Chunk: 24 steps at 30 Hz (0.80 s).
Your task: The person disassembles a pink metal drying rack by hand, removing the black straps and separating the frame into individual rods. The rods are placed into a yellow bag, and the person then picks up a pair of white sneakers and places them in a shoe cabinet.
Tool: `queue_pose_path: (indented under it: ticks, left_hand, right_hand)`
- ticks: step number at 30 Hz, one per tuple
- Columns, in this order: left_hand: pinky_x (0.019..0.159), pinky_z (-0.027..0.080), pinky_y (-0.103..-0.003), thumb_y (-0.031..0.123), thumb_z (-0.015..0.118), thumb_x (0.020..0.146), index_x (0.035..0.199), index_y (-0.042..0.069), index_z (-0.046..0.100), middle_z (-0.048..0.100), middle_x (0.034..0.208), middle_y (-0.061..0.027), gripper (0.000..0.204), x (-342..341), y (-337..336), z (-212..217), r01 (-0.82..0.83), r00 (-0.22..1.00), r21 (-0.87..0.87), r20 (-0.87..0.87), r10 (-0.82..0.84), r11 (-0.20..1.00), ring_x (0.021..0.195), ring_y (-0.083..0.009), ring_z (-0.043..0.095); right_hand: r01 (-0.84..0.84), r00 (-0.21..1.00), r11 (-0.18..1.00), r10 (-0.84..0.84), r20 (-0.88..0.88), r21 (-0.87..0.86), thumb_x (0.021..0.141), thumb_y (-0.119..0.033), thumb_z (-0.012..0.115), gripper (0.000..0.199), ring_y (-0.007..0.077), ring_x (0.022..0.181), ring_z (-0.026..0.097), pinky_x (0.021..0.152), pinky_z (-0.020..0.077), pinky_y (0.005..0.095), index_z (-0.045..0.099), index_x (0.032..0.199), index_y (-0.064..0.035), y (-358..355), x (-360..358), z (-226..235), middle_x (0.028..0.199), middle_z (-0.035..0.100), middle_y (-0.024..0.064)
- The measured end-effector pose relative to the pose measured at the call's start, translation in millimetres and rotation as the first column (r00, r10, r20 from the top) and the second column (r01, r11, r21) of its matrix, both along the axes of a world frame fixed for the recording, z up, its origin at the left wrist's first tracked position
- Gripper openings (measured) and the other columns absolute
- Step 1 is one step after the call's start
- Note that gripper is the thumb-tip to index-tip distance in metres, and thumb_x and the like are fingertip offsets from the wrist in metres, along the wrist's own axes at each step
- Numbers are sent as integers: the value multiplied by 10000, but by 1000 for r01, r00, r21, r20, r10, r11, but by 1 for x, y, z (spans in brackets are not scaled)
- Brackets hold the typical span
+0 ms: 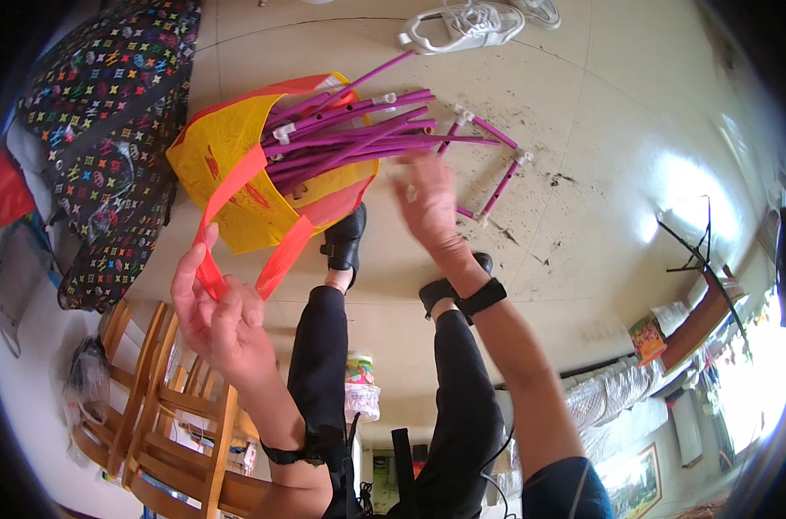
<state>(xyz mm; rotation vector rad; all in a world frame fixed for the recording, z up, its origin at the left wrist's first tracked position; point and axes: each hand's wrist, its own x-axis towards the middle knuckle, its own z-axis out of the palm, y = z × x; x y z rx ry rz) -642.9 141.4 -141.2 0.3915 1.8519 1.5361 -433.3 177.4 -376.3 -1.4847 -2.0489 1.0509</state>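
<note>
Through the head camera, I saw my left hand (216,320) with its fingers loosely curled about the red-orange strap (231,186) of a yellow bag (220,143); the fingers were bent but did not make a full fist. Many purple tubes (350,143) lay in this bag, and their ends came out through its open mouth toward the right. Some of them carried white connectors (282,133).

My right hand (428,195) was just beside these ends, with the palm downward. It was blurred, so I could not tell how far its fingers were open, or whether they had hold of a tube.

To the right of this hand, a purple frame (504,188) with white corner pieces lay on the pale floor (583,251), near some dark crumbs (562,179). Beyond the bag there was a white shoe (471,26).
</note>
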Motion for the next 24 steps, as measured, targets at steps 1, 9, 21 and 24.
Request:
queue_pose_path:
  ticks: [1,9,21,24]
  left_hand:
    - [442,287,-159,13,485,748,1214,-30,502,475,1329,-270,469,2,0,-3,-7,1000,-25,-4,6,1000,456,-45,332]
    - [561,413,-214,19,495,851,1198,-26,534,546,1289,-177,352,34,-2,-31,223,968,-284,-50,-246,933,546,-85,462]
    - [1007,404,-383,48,521,926,1335,28,435,480,1274,-105,418,135,5,-54,400,857,-458,-120,-501,794,1145,-207,517]
    - [1048,378,-379,24,494,936,1334,16,422,347,1416,-131,405,148,-2,-60,370,608,-473,-528,-593,800,1263,-224,409]
  right_hand:
    - [251,967,966,-247,63,-61,729,-132,696,353,327,912,551,814,436,435,554,1037,-37,-6,23,-18,965,580,125]
    - [704,641,661,-434,633,-260,777,-318,691,488,347,1007,575,857,450,459,513,1140,-45,-43,184,-152,1057,612,145]
    - [586,529,365,-849,0,-723,966,-217,502,150,46,488,360,422,300,223,439,889,-106,-68,293,-12,637,400,-45]
    - [565,483,291,-875,24,-772,986,-306,495,245,34,478,316,410,258,219,410,837,-131,-78,300,22,625,381,-58]
